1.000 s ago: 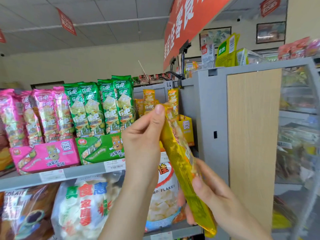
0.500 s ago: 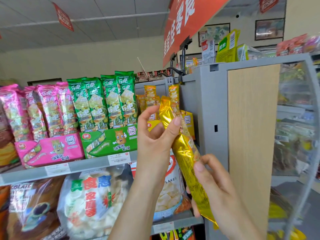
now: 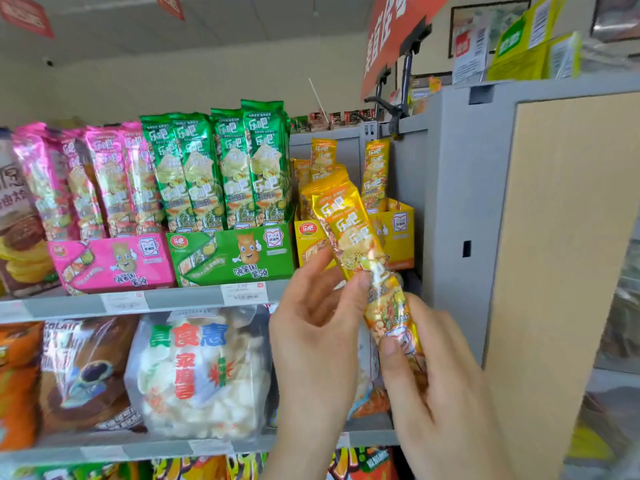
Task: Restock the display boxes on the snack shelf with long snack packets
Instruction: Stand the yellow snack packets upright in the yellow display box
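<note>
Snack packet (image 3: 353, 237), long, slim, glossy yellow, white lettering up top

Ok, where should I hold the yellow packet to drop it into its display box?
Probably the middle, pinched across its narrow width from the left, as the left hand does. The yellow packet is long and stands top-up, tilted, before the yellow display box; its bottom end, wrapped by the right hand, must be free to go in.
</note>
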`<state>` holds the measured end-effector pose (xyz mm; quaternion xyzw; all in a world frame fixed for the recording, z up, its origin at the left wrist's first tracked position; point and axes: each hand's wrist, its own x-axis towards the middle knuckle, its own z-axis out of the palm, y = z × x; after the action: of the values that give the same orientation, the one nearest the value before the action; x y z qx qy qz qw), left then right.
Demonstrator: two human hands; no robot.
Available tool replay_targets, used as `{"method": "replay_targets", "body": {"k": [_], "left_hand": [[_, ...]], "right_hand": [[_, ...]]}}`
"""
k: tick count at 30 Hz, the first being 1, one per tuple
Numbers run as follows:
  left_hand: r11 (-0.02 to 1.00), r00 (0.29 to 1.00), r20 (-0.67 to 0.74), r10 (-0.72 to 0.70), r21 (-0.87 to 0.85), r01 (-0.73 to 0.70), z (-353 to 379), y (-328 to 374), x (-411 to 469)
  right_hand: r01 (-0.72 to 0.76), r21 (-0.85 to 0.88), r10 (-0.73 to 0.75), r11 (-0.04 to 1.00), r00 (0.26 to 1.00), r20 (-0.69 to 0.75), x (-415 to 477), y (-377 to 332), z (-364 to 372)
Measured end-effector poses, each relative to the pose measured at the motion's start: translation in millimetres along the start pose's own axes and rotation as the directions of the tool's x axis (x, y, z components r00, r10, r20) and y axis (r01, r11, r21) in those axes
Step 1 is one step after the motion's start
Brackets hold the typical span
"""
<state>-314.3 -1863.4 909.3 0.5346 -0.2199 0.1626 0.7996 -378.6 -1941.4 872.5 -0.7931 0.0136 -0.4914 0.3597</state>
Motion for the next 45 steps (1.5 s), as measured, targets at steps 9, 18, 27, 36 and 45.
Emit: {"method": "replay_targets", "body": {"k": [9, 18, 27, 36, 45], "left_hand": [[0.985, 0.994, -0.027, -0.106, 0.137, 0.109, -24, -18, -20], [0.960, 0.963, -0.049, -0.264, -0.113, 0.257, -90, -10, -17], [0.948, 0.965, 0.036, -0.260, -0.182, 0.262, -138, 2, -9], [0.981, 0.946, 0.259, -0.194, 0.071, 0.182, -157, 4, -14], [0.941, 0.909, 0.327, -0.257, -0.132, 0.313, -171, 8, -13]], "right_hand": [[0.038, 0.117, -0.044, 0.992, 0.998, 0.054, -3, 17, 23], [-0.285, 0.544, -0.035, 0.789, 0.864, 0.503, -18, 1, 30], [-0.525, 0.622, 0.079, 0.581, 0.797, 0.599, -45, -24, 66], [-0.492, 0.679, 0.237, 0.545, 0.867, 0.439, -53, -46, 89], [-0.208, 0.579, 0.182, 0.788, 0.978, 0.104, -58, -42, 97]]}}
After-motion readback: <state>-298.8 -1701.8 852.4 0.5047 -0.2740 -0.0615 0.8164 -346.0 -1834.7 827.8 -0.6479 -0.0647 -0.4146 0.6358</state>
